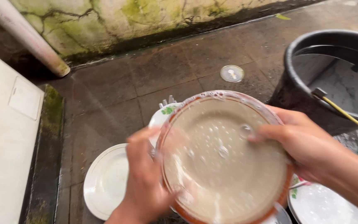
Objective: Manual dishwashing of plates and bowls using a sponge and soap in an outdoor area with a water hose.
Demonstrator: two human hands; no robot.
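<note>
A round clear glass plate [224, 174], wet and soapy with bubbles, fills the middle of the view. My left hand [143, 182] grips its left rim with the thumb over the edge. My right hand [303, 143] holds the right rim, fingers spread onto the plate's face. Both hands keep it tilted above a white plate [104, 180] lying on the wet tiled floor. Another white plate with a green flower pattern [164, 114] shows behind the glass plate, with utensil tips sticking up past it.
A black bucket [295, 74] with water stands at the right, a yellow hose [347, 116] running into it. More white plates [324, 205] lie at the lower right. A small round lid [231, 73] rests on the tiles. A white pipe [25, 35] leans against the mossy wall.
</note>
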